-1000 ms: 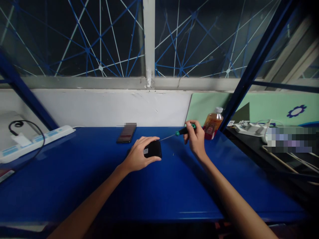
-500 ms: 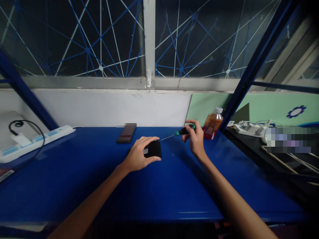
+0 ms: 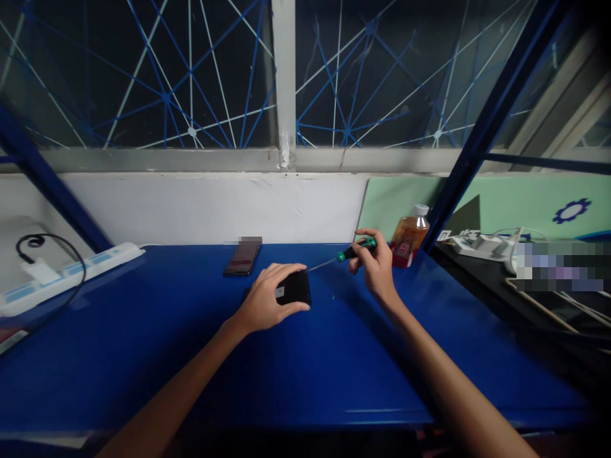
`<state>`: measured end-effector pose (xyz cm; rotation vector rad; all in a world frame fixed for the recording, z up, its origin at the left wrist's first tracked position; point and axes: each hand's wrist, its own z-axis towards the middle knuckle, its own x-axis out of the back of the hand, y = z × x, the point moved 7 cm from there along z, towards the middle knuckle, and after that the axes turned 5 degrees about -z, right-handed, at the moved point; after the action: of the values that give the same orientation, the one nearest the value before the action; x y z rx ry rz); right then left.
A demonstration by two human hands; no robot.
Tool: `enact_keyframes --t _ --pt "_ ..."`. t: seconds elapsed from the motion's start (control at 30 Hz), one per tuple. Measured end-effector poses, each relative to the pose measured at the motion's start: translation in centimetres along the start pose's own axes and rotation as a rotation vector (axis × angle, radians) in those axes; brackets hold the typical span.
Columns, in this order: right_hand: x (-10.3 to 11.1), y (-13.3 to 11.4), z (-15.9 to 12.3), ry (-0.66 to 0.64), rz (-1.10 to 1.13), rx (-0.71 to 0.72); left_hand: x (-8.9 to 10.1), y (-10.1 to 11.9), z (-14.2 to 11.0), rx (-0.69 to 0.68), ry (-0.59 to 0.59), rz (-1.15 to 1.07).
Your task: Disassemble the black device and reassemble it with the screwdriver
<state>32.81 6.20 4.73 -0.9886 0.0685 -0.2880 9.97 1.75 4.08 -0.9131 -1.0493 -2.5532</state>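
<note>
My left hand is wrapped round a small black box-shaped device that rests on the blue table. My right hand pinches a screwdriver with a green and black handle. Its thin metal shaft slants down to the left, and the tip meets the device's top right edge. A tiny bright speck, perhaps a screw, lies on the table just right of the device.
A dark phone lies flat behind the device. A bottle of amber liquid stands at the back right. A white power strip with a black cable sits at the left. Chargers and cables lie on the neighbouring dark desk.
My right hand's fingers shifted slightly on the screwdriver handle, as if turning it. The left hand and device stayed put.
</note>
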Motion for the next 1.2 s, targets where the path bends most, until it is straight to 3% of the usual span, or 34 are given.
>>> enact_keyframes --t 0.2,0.4,0.63,0.9,1.07,1.2 --pt "0.8 -1.0 -0.2 0.152 -0.206 0.053 0.1 0.1 0.0 -0.004 0.005 0.009" --pt "0.2 -0.3 -0.1 0.042 -0.082 0.019 0.1 0.2 0.0 -0.002 -0.001 0.016" --pt "0.5 -0.8 -0.3 0.102 -0.156 0.033 0.1 0.1 0.0 0.014 -0.006 0.012" --pt "0.1 -0.6 -0.3 0.043 -0.095 0.034 0.2 0.2 0.0 0.001 0.003 0.011" --pt "0.4 -0.7 -0.3 0.119 -0.114 0.025 0.0 -0.2 0.0 0.021 -0.026 0.023" --pt "2.2 -1.3 0.1 0.255 -0.281 0.094 -1.2 -0.8 -0.3 0.044 -0.131 0.086"
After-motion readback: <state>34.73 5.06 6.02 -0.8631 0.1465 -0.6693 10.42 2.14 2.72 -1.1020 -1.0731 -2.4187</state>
